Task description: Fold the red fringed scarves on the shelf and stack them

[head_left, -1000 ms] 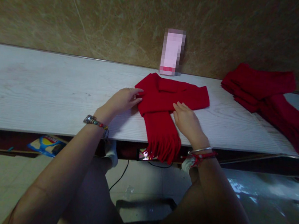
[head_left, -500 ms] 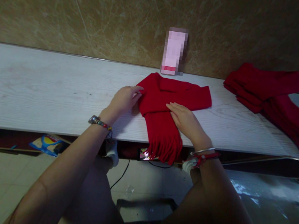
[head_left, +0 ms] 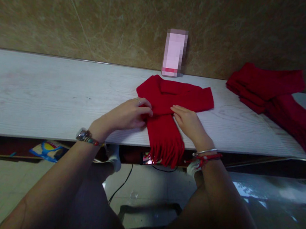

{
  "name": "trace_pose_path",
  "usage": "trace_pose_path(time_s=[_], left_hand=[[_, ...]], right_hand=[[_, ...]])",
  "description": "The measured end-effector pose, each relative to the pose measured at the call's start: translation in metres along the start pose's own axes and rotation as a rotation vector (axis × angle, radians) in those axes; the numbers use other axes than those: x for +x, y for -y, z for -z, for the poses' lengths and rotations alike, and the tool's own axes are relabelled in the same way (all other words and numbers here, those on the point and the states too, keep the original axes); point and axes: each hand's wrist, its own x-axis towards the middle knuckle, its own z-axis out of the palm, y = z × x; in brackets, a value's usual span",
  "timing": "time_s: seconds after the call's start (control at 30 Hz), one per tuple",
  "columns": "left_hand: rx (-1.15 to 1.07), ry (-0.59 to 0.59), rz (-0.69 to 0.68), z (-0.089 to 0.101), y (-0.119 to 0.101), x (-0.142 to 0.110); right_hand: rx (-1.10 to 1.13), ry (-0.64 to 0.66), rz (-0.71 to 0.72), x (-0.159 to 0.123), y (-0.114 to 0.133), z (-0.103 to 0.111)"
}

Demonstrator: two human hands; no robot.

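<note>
A red fringed scarf lies folded on the white wooden shelf, its fringed end hanging over the front edge. My left hand rests at the scarf's left side, fingers curled against the hanging strip. My right hand lies flat on the strip's right side, fingers stretched out toward the fold. Both wrists wear bracelets.
A pile of more red scarves sits at the right end of the shelf, trailing off its edge. A pink blurred box stands against the marbled wall behind the scarf. Under the shelf are a coloured packet and a cable on the tiled floor.
My left hand has moved down and right from the scarf's upper left corner to the hanging strip. My right hand has barely shifted.
</note>
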Motion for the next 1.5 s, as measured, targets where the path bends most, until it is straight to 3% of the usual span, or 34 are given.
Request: trace_pose_path(time_s=[0.27, 0.6, 0.8, 0.9, 1.0, 1.07, 1.23, 1.5], left_hand=[[0.045, -0.031, -0.05, -0.01, -0.001, 0.007], [0.076, 0.0, -0.002, 0.002, -0.009, 0.001], [-0.095, 0.062, 0.024, 0.004, -0.007, -0.001], [-0.172, 0.019, 0.032, 0.005, -0.005, 0.0], [-0.132, -0.045, 0.144, -0.002, -0.004, 0.005], [-0.062, 0.006, 0.258, -0.01, -0.003, 0.008], [0.03, 0.285, 0.464, -0.016, -0.008, 0.011], [0.061, 0.291, 0.44, -0.013, -0.019, 0.015]], right_hand=[[0.01, -0.008, -0.002, 0.0, -0.002, -0.001], [-0.063, 0.009, 0.01, 0.001, -0.003, -0.005], [-0.04, 0.013, 0.004, -0.002, 0.002, -0.001], [0.019, -0.026, 0.04, -0.005, 0.008, 0.002], [0.099, -0.017, 0.078, -0.008, 0.016, 0.003], [0.112, 0.036, 0.087, -0.011, 0.019, 0.001], [0.087, 0.137, 0.086, -0.015, 0.018, -0.001], [0.031, 0.04, -0.038, -0.012, 0.01, 0.008]])
